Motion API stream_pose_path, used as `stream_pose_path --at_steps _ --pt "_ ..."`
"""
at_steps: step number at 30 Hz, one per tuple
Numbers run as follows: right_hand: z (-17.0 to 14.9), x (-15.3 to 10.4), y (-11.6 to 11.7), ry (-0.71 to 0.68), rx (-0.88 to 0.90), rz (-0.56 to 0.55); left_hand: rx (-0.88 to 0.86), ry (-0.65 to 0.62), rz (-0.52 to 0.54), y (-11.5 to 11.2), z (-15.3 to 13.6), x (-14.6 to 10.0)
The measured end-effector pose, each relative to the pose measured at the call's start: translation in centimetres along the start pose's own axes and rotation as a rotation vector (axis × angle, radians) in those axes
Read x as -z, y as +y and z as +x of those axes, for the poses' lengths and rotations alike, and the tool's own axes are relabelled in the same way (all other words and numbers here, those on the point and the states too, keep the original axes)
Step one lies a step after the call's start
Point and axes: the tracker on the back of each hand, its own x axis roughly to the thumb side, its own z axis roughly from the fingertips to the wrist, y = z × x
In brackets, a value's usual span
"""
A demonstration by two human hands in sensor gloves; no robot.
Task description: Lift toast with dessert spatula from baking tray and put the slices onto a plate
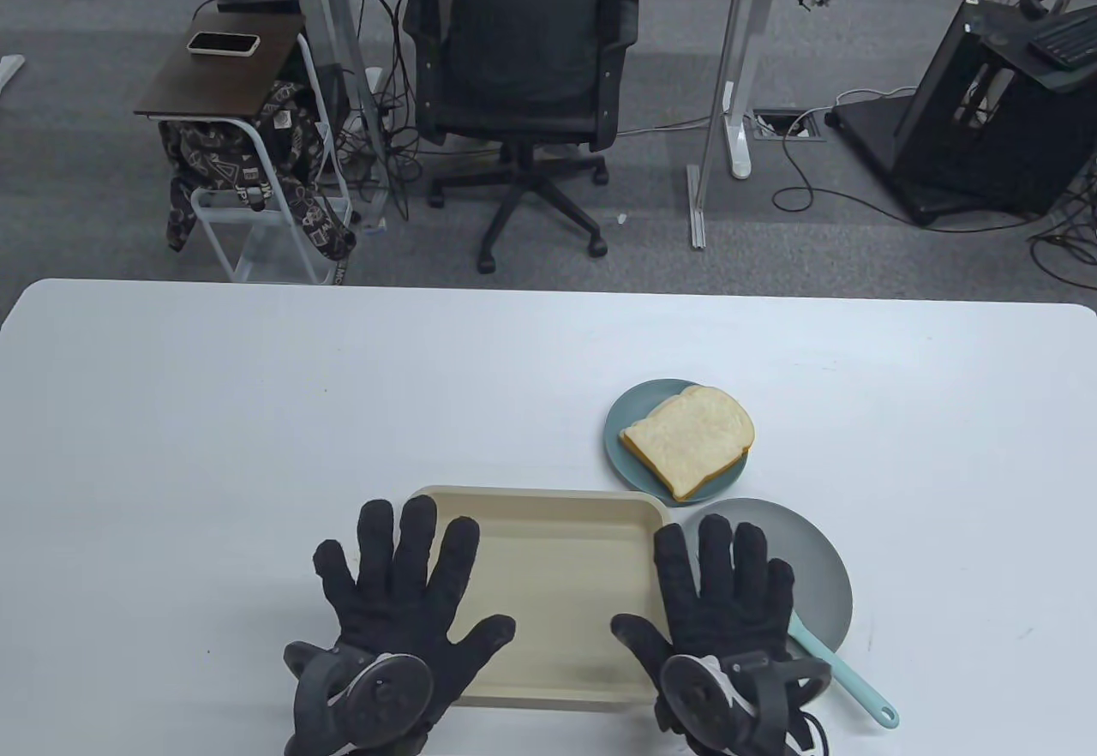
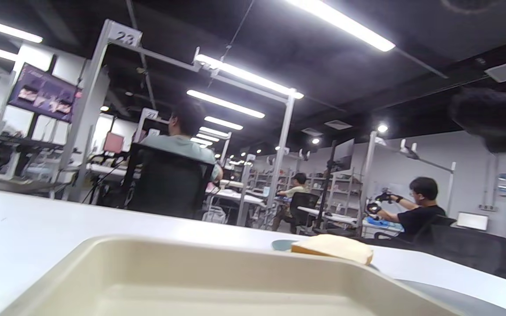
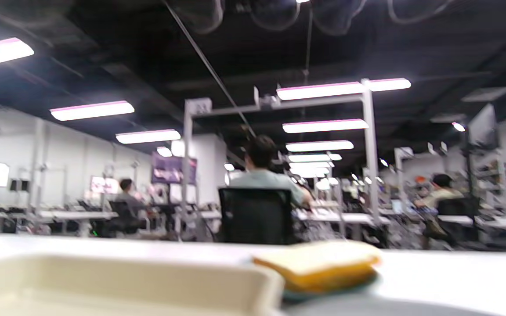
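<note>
The beige baking tray [image 1: 548,567] lies empty at the table's near edge; its rim fills the bottom of the left wrist view [image 2: 218,281] and right wrist view [image 3: 117,281]. A toast slice [image 1: 690,439] rests on a small teal plate [image 1: 619,435] just beyond the tray's right corner, also seen as toast [image 2: 334,248] and toast [image 3: 319,263]. A grey plate [image 1: 818,572] lies right of the tray. The teal dessert spatula [image 1: 848,683] lies across its near rim. My left hand [image 1: 403,585] lies flat with spread fingers over the tray's left edge. My right hand [image 1: 728,593] lies flat over the tray's right edge and the grey plate. Neither holds anything.
A black office chair [image 1: 523,62] stands behind the table, with a small side table [image 1: 223,62] holding a phone to its left. People sit at other desks in the wrist views. Bare white tabletop [image 1: 257,413] stretches left and beyond the tray.
</note>
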Motion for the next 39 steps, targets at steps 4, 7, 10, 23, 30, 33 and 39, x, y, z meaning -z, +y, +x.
stream_pose_path --at_steps 4,7,10,23,30,33,39 --pt "1.8 0.0 0.5 -0.041 0.003 -0.044 -0.01 -0.02 0.03 -0.6 0.5 -0.2" --pt "1.5 -0.7 0.2 -0.027 0.015 -0.055 -0.042 -0.002 0.028 -1.0 0.2 -0.7" --pt "1.1 -1.3 0.0 -0.021 0.059 -0.056 -0.054 -0.01 0.04 -0.8 0.1 -1.1" --pt "-1.3 -2.8 0.1 0.023 0.108 -0.055 -0.067 0.005 0.06 -0.9 0.0 -1.9" --pt "-1.1 -3.0 0.8 0.026 0.106 -0.018 -0.076 0.004 0.05 -1.2 -0.1 -1.9" --pt "-1.0 -3.0 0.9 0.024 0.114 -0.015 -0.078 0.009 0.043 -1.4 -0.3 -2.0" --pt "-1.1 -3.0 1.1 0.03 0.116 -0.004 -0.076 0.014 0.022 -1.6 -0.4 -1.9"
